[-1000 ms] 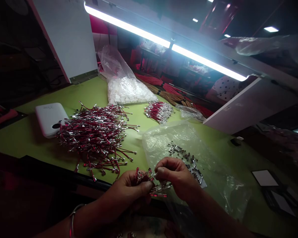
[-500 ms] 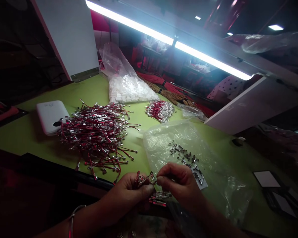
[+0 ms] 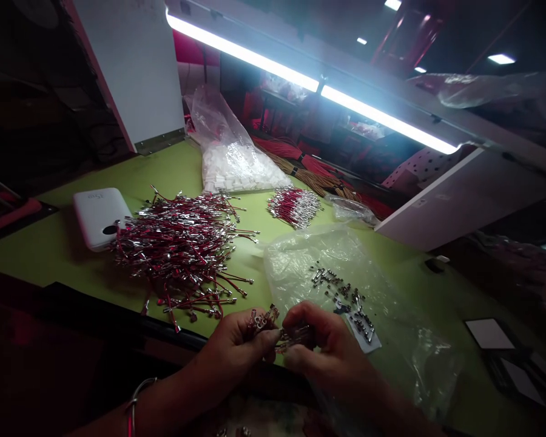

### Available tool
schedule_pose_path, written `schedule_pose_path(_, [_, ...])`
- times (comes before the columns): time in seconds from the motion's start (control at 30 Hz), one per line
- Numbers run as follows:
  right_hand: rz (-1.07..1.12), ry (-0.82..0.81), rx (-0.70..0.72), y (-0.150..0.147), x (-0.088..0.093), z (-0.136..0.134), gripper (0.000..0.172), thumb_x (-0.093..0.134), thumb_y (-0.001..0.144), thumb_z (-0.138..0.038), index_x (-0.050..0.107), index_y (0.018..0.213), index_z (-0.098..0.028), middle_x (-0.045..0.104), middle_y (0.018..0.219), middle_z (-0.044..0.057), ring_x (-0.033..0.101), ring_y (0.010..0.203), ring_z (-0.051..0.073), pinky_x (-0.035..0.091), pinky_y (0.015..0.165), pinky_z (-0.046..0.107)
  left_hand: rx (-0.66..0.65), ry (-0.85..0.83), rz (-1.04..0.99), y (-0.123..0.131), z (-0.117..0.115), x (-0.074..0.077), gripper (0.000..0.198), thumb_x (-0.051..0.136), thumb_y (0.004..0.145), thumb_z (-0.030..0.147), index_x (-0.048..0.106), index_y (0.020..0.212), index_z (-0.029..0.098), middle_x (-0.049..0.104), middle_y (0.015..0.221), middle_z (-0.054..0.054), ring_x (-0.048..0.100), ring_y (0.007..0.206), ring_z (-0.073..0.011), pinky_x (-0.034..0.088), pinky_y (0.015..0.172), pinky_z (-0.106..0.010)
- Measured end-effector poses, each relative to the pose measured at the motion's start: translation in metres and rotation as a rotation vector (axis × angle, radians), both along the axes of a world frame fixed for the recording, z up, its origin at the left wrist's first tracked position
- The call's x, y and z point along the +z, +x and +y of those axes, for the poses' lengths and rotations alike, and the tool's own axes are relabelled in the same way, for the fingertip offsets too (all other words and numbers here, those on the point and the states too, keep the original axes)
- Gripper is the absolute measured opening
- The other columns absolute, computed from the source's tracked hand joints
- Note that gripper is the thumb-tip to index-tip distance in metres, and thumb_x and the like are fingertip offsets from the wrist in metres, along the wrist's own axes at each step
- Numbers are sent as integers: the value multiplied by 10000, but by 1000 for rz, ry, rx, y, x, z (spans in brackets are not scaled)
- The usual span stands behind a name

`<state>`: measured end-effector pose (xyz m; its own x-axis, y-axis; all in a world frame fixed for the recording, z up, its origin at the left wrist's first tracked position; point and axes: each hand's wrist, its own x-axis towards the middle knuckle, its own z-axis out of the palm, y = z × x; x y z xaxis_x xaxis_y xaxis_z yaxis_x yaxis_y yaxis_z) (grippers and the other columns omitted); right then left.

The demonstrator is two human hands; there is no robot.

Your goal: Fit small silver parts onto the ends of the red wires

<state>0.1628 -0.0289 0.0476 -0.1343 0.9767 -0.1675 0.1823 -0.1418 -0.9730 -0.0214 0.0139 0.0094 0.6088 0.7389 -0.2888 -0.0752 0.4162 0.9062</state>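
My left hand (image 3: pixel 243 337) is closed around a small bundle of short wires with metal crimp terminals (image 3: pixel 259 320), several terminal ends sticking up above the thumb. Close against it on the right, my right hand (image 3: pixel 323 343) curls its thumb and fingers around the bundle's other ends, where silvery terminals show between them. The middle of the bundle is partly hidden by the fingers. Beyond my left hand lies a large heap of red wires with metal terminals (image 3: pixel 182 237). Small loose metal parts (image 3: pixel 346 294) lie on a clear plastic bag (image 3: pixel 291 261) past my right hand.
A white power bank (image 3: pixel 97 212) touches the heap's left side. Behind stand a bag of white plastic pieces (image 3: pixel 243 167) and a neat stack of red wires (image 3: pixel 293 206). Long cable bundles (image 3: pixel 318 176) lie at the back. A lit tube lamp (image 3: pixel 246 54) hangs above the green table (image 3: pixel 159 167).
My right hand has gone from pinching at the terminals near my left thumb to curling, with fingers wider, around the bundle's right end. The view has shifted slightly.
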Motion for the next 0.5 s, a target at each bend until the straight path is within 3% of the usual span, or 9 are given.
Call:
schedule_pose_path(0.07, [-125, 94, -61, -5, -2, 0, 126, 738, 780, -210, 614, 775, -193, 565, 676, -36, 495, 627, 116, 387, 567, 228, 19, -5, -22, 1, 1, 0, 399, 715, 820, 498, 588, 666, 152, 472, 545, 57, 401, 506, -75, 331, 480, -191])
schedule_pose_path(0.13, [-160, 158, -105, -6, -7, 1, 133, 737, 777, -195, 612, 733, -187, 576, 678, -26, 516, 639, 126, 398, 578, 238, 76, -66, -52, 2, 3, 2, 383, 720, 813, 509, 612, 693, 162, 525, 527, 54, 447, 479, -81, 371, 474, -193])
schedule_pose_path(0.23, [-84, 113, -164, -1, -13, 7, 157, 767, 773, -242, 627, 734, -183, 588, 645, -26, 529, 600, 126, 408, 566, 248, 311, -34, -91, 2, 8, 10, 325, 753, 798, 485, 693, 787, 166, 741, 797, -38, 673, 779, -169, 527, 746, -245])
schedule_pose_path(0.3, [-23, 70, -207, 7, -15, 12, 186, 790, 767, -275, 635, 728, -180, 616, 626, -22, 549, 580, 127, 421, 566, 251, 497, 28, -151, -1, 12, 17, 319, 729, 824, 491, 708, 799, 173, 772, 917, -66, 694, 940, -209, 518, 897, -282])
schedule_pose_path(0.4, [42, 71, -265, 23, -13, 23, 215, 815, 753, -300, 647, 704, -175, 641, 597, -17, 569, 564, 124, 441, 569, 248, 675, 73, -251, -6, 18, 27, 352, 689, 850, 519, 666, 729, 189, 739, 750, -26, 697, 765, -178, 550, 811, -281])
schedule_pose_path(0.5, [59, 174, -338, 42, -9, 43, 219, 810, 756, -324, 657, 716, -172, 649, 586, -14, 584, 546, 126, 462, 547, 245, 694, 79, -273, -11, 20, 28, 342, 716, 828, 510, 647, 724, 192, 627, 593, 36, 594, 541, -128, 554, 648, -271])
